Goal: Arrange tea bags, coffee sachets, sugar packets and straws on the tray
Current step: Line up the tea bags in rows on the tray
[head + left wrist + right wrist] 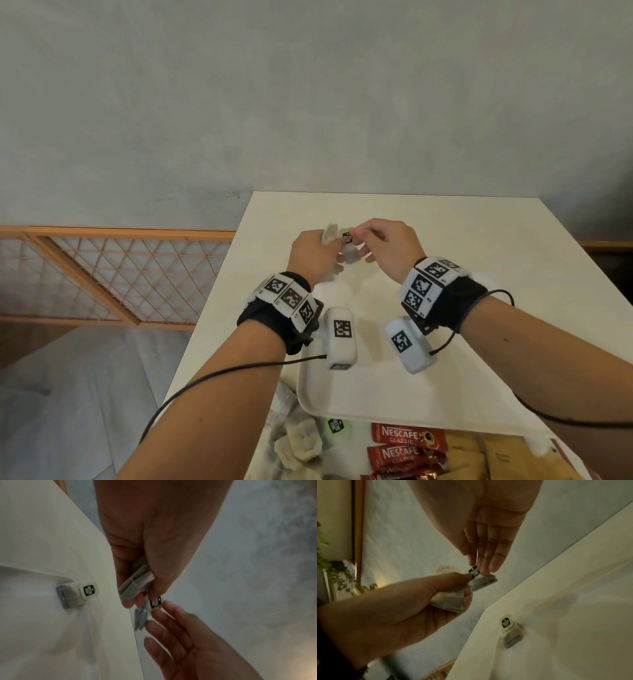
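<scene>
Head view, frame centre: both hands raised above the tray's (376, 404) far end. Left hand (313, 255) curled round a bundle of tea bags (449, 602). Right hand (387, 245) pinches the tag (347, 237) of one tea bag (483, 583), other fingers straight. Another tea bag (75, 594) lies on the tray. Coffee sachets (407, 437) bottom of frame, on the table (513, 246).

Bright, even head view with curved wide-angle edges; dim, murky wrist views, motion-blurred fingers (173, 616).
</scene>
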Tool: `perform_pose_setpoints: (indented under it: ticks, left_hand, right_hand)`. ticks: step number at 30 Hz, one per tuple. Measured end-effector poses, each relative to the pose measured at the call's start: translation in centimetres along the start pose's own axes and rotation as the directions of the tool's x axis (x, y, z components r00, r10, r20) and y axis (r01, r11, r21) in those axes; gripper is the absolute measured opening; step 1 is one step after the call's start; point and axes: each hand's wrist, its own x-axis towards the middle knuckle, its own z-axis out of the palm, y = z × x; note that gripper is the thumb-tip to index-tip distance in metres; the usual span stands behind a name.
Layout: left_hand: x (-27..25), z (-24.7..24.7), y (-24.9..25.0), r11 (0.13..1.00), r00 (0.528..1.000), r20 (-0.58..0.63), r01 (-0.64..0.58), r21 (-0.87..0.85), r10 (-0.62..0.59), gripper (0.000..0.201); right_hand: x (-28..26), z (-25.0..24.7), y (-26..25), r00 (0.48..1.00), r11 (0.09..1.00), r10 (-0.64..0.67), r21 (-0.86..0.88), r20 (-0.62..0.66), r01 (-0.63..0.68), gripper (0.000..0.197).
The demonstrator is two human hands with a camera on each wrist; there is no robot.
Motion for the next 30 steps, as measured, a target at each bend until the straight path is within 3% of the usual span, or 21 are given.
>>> perform_pose_setpoints:
  ticks: [3, 7, 10, 14, 16, 21, 25, 30]
  left_hand:
    - [0.2, -0.4, -0.3, 0.999, 0.997, 0.069, 0.036, -0.038, -0.033, 0.018]
    - [0.3, -0.6, -1.0, 0.985, 0.985, 0.147, 0.113, -0.133, -0.093, 0.023]
    - [0.6, -1.6, -2.1, 0.951, 0.958, 0.198, 0.246, -0.188, -0.209, 0.024]
    - [1.1, -2.3, -4.2, 0.918, 0.893, 0.239, 0.395, -0.016, -0.380, 0.026]
    - [1.0, -1.8, -4.9, 0.905, 0.878, 0.243, 0.426, -0.002, -0.413, 0.025]
    - [1.8, -1.2, -5.3, 0.912, 0.898, 0.198, 0.408, -0.038, -0.393, 0.029]
    - [2.1, -1.8, -5.5, 0.911, 0.894, 0.210, 0.411, -0.029, -0.396, 0.033]
    - [2.0, -2.6, -5.9, 0.859, 0.863, 0.269, 0.481, -0.177, -0.428, 0.027]
  right_hand:
    - [0.4, -0.4, 0.6, 0.997, 0.997, 0.065, 0.040, -0.032, -0.064, 0.013]
    - [0.7, 0.1, 1.7, 0.980, 0.975, 0.174, 0.121, 0.097, -0.185, 0.010]
    - [0.5, 0.8, 3.4, 0.925, 0.931, 0.311, 0.128, 0.217, -0.343, 0.011]
    - [0.5, 1.8, 6.3, 0.859, 0.870, 0.471, 0.057, 0.203, -0.490, 0.010]
    - [0.8, 2.0, 6.9, 0.852, 0.856, 0.499, 0.061, 0.160, -0.513, 0.009]
    - [2.2, 2.8, 7.0, 0.879, 0.878, 0.475, 0.040, 0.045, -0.476, 0.008]
    - [3.1, 3.9, 6.7, 0.892, 0.892, 0.451, 0.022, 0.035, -0.452, 0.012]
    - [3.8, 4.9, 5.7, 0.903, 0.904, 0.428, 0.012, 0.041, -0.428, 0.010]
